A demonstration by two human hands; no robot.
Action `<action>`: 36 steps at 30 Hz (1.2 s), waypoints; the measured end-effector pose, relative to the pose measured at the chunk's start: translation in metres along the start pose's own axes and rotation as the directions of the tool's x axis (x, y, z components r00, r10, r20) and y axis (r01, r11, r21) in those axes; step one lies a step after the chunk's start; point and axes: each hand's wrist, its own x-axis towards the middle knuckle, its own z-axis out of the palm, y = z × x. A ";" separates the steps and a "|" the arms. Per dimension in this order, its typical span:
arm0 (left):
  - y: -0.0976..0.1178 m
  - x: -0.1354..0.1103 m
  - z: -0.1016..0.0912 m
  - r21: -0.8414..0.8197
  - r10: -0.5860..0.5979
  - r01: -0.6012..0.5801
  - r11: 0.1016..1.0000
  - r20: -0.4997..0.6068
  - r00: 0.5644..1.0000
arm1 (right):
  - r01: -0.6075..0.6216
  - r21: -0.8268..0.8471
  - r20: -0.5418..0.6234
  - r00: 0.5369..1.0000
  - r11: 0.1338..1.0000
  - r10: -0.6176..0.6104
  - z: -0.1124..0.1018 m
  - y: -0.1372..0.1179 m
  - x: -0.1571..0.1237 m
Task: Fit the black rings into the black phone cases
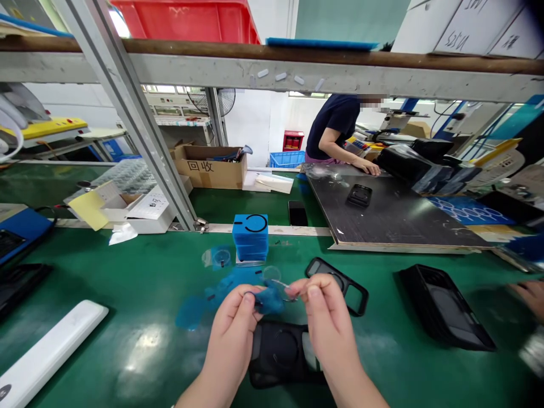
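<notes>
My left hand [233,326] is closed in a pinch on a crumpled piece of blue film [271,300]. Close to its right, my right hand [327,311] pinches the end of something thin and pale, too small to make out, which reaches toward the film. Under both hands lies a black phone case [280,354] with a ring mark on its back, partly covered by the right hand. Another black phone case [355,297] rests just beyond the right hand. A stack of blue film squares [250,238], the top one bearing a black ring, stands ahead.
Loose blue film pieces [191,313] lie left of centre. Stacked black cases [446,306] sit at the right, near another person's blurred hand [531,297]. A white bar-shaped object [51,354] lies at left. Across the bench, a person [335,127] leans over a dark board [399,221].
</notes>
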 end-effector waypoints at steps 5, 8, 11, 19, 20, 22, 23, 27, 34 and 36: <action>0.017 0.037 -0.052 0.448 0.140 -0.081 0.891 -0.101 0.985 | -0.116 0.167 -0.175 0.974 0.979 0.145 -0.023 0.008 0.022; 0.027 0.062 -0.082 0.853 0.285 -0.186 0.487 0.047 0.957 | -0.146 0.147 -0.187 0.967 0.978 0.172 -0.035 0.014 0.025; 0.024 0.061 -0.083 0.897 0.350 -0.315 0.311 0.201 0.915 | -0.128 0.078 -0.159 0.977 0.989 0.139 -0.038 0.022 0.017; -0.020 0.006 -0.020 0.208 -0.222 0.150 0.967 0.387 0.895 | 0.495 -0.373 0.564 0.792 0.785 -0.232 -0.019 0.005 -0.017; -0.021 0.005 -0.016 0.188 -0.253 0.198 0.962 0.343 0.905 | 0.536 -0.351 0.611 0.753 0.768 -0.246 -0.020 0.003 -0.019; -0.019 0.005 -0.012 0.229 -0.337 0.273 0.935 0.319 0.886 | 0.537 -0.347 0.543 0.784 0.768 -0.303 -0.026 0.002 -0.020; -0.016 0.005 -0.011 0.273 -0.372 0.288 0.918 0.343 0.863 | 0.496 -0.374 0.448 0.837 0.783 -0.315 -0.030 0.003 -0.019; -0.008 0.000 -0.010 0.423 -0.428 0.231 0.876 0.463 0.776 | 0.190 -0.478 0.293 0.955 0.858 -0.048 -0.039 0.007 -0.011; -0.005 0.003 -0.024 0.573 -0.367 0.098 0.814 0.375 0.852 | -0.142 -0.420 0.162 0.960 0.896 0.228 -0.040 0.012 -0.014; -0.001 0.004 -0.029 0.627 -0.309 -0.003 0.779 0.389 0.868 | -0.208 -0.414 0.133 0.949 0.886 0.285 -0.043 0.017 -0.019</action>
